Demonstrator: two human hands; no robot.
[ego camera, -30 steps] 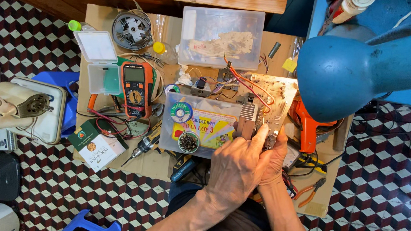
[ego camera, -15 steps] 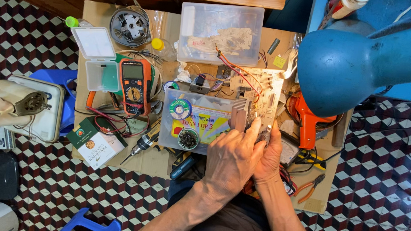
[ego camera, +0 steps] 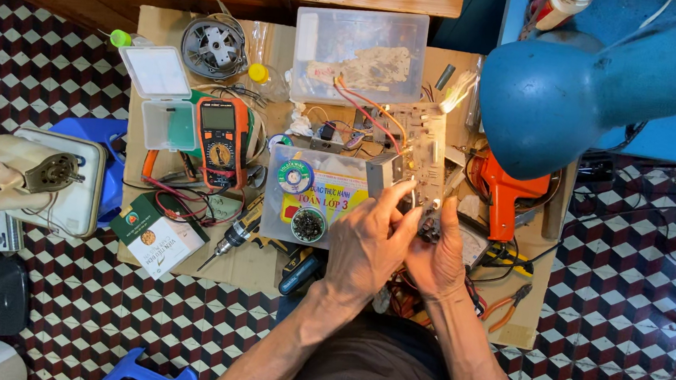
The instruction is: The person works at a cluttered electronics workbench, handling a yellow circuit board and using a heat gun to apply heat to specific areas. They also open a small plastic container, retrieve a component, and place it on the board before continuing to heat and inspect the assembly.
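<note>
Item, landmark: circuit board (ego camera: pixel 419 144), pale, lit bright, lying on the worktop (ego camera: pixel 258 264) with red and orange wires (ego camera: pixel 365 111) running from its far edge.

Our left hand (ego camera: pixel 370 246): at the board's near edge, fingers closed, thumb and forefinger pinching toward a small dark part (ego camera: pixel 430 225) there. Our right hand (ego camera: pixel 438 260): just beside the left, also at the board's near edge, fingers curled about the same part. We cannot tell which of our hands bears its weight.

Left of the board: a clear box (ego camera: pixel 317 196) with a solder reel (ego camera: pixel 294 176) and a round tin (ego camera: pixel 308 224) on it. Further left of the board: an orange multimeter (ego camera: pixel 221 141), then a small open plastic case (ego camera: pixel 163 97).

Beyond the board: a clear tub (ego camera: pixel 359 57); left of that, a motor housing (ego camera: pixel 214 45).

Right of the board: an orange tool (ego camera: pixel 508 201), partly under a blue lamp shade (ego camera: pixel 558 95). Nearer us and right of the board: orange-handled pliers (ego camera: pixel 507 301).

Near-left of the board: a small screwdriver-like tool (ego camera: pixel 236 234) and a green-and-white booklet (ego camera: pixel 157 235).
</note>
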